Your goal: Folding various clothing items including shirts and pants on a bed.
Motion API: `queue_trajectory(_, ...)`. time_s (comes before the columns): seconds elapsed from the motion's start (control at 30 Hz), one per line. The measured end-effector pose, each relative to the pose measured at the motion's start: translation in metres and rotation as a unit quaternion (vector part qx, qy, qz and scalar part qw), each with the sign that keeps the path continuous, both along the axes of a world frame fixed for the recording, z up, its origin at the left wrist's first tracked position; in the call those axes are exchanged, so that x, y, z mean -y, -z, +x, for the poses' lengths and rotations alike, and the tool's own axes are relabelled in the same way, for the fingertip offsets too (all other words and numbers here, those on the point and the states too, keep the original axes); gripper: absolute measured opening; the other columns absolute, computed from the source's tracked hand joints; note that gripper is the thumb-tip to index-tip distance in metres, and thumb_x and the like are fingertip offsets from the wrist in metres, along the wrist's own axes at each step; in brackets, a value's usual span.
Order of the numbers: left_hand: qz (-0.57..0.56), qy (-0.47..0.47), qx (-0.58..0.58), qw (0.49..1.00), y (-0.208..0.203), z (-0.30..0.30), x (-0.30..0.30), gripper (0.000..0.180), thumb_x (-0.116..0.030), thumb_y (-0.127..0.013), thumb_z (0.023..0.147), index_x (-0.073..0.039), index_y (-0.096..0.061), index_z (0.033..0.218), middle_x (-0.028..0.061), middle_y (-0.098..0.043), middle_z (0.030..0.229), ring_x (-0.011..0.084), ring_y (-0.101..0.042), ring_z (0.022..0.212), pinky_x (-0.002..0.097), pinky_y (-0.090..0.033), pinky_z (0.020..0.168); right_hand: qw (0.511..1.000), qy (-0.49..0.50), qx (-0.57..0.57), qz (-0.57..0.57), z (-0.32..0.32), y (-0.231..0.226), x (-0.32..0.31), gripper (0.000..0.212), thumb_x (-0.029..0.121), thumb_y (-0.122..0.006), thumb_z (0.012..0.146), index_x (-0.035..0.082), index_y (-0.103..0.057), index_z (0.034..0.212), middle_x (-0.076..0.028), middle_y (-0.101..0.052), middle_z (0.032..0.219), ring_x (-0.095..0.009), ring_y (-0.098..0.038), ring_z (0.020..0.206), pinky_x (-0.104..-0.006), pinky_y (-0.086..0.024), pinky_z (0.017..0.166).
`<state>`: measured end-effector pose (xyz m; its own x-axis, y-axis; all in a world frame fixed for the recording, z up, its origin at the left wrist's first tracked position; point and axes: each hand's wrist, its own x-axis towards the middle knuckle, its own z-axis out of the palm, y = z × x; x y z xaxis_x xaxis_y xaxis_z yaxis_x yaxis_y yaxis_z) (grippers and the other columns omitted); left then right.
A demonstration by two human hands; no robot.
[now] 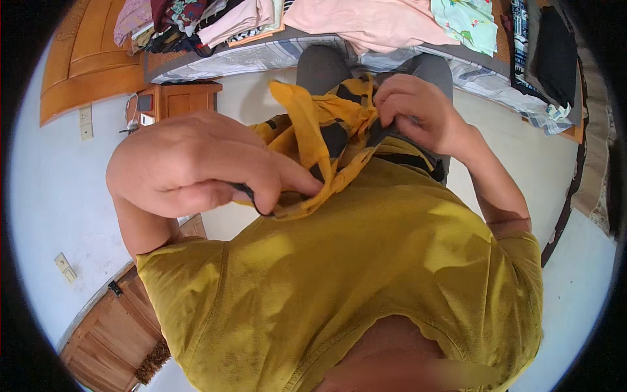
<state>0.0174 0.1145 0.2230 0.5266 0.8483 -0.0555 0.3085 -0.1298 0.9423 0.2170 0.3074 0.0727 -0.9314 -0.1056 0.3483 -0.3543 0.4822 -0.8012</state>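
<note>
Bunched in front of my chest is a yellow-orange garment point(300, 124) with black patches; its exact kind is hard to tell in the folds. My left hand point(202, 163) is closed on its edge at the near left, the index finger reaching along the inside of the fabric and a dark piece of cloth beside the thumb. On the other side, my right hand point(418, 111) pinches the garment's far right edge, fingers curled. The cloth hangs between both hands, partly spread, with a loose strip sticking up.
Ahead stands a bed point(261, 59) with a folded pile of clothes point(235, 23) at its left, a pink cloth point(366, 23) and a light green floral cloth point(465, 26). Dark trousers point(555, 55) lie at the right. A wooden nightstand point(189, 101) is at the left.
</note>
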Motion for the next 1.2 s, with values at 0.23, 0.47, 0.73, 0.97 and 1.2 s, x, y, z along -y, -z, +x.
queue_trajectory(0.23,0.011,0.037,0.027,0.999,0.008,0.011,-0.001,0.008,-0.001,-0.051,0.073,-0.004,-0.058,0.069,0.0201,-0.064,0.093,0.0233,-0.052,0.05,0.0318,-0.038,0.044,0.991,-0.009,-0.132,0.02,-0.021,-0.006,0.018,0.016,-0.001,-0.057,0.062,0.009,-0.052,0.073,-0.006,-0.055,0.103,-0.029,-0.053,0.098,-0.0412,-0.042,0.081)
queue_trajectory(0.47,0.01,0.067,0.012,0.998,-0.001,0.0,0.001,0.01,-0.003,-0.053,0.075,-0.004,-0.057,0.066,0.0171,-0.065,0.088,0.0245,-0.051,0.049,0.0336,-0.036,0.045,0.982,-0.063,-0.119,0.129,-0.013,-0.005,0.011,0.014,0.002,-0.059,0.06,0.01,-0.052,0.07,-0.005,-0.054,0.097,-0.026,-0.051,0.099,-0.0456,-0.028,0.1)
queue_trajectory(0.73,0.033,-0.264,0.006,0.964,-0.015,-0.022,0.047,0.008,-0.007,-0.047,0.084,-0.001,-0.051,0.088,0.02,-0.06,0.09,0.0283,-0.06,0.089,0.0341,-0.046,0.076,0.988,0.061,-0.092,0.109,-0.01,0.015,0.011,0.02,0.0,-0.057,0.06,0.004,-0.053,0.079,-0.008,-0.05,0.086,-0.028,-0.051,0.089,-0.0465,-0.03,0.1)
queue_trajectory(0.97,0.082,-0.336,-0.05,0.937,-0.022,-0.014,0.047,0.021,-0.004,-0.049,0.084,0.004,-0.052,0.103,0.0196,-0.059,0.101,0.0298,-0.058,0.097,0.0378,-0.044,0.086,0.988,0.1,-0.096,0.068,-0.025,0.019,0.02,0.023,0.012,-0.067,0.065,0.005,-0.054,0.082,-0.009,-0.05,0.085,-0.031,-0.049,0.086,-0.0419,-0.039,0.085)
queue_trajectory(1.2,0.134,-0.457,-0.077,0.876,-0.018,-0.015,0.046,0.025,-0.006,-0.051,0.085,0.005,-0.053,0.107,0.0179,-0.06,0.1,0.0275,-0.058,0.098,0.0347,-0.044,0.086,0.972,0.154,-0.176,0.037,-0.008,0.004,0.009,0.031,0.012,-0.076,0.055,0.003,-0.051,0.072,-0.011,-0.051,0.074,-0.03,-0.05,0.072,-0.0364,-0.041,0.062)
